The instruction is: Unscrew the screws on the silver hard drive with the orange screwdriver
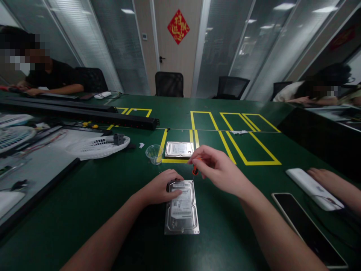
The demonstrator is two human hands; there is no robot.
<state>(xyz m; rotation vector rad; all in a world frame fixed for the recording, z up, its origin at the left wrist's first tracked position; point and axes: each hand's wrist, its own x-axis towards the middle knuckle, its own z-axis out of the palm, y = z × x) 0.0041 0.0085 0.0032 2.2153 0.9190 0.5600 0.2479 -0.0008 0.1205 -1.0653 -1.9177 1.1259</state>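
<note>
A silver hard drive [182, 207] with a white label lies flat on the green table in front of me. My left hand [166, 187] grips its far left corner, the thumb resting on the top face and the fingers curled over the edge. Pinched in my right hand [216, 165] is a small screwdriver [195, 169] with an orange and black handle. Its thin shaft points down at the drive's far right corner; whether the tip sits in a screw is too small to tell. A second hard drive [178, 149] lies beyond, inside a yellow taped box.
A clear plastic cup [154, 154] stands left of the second drive. White racket-like frames [98, 146] and long black bars [79, 113] lie to the left. A phone [307, 226] and a white power bank-like box [314, 188] are at right, beside another person's hand [335, 180].
</note>
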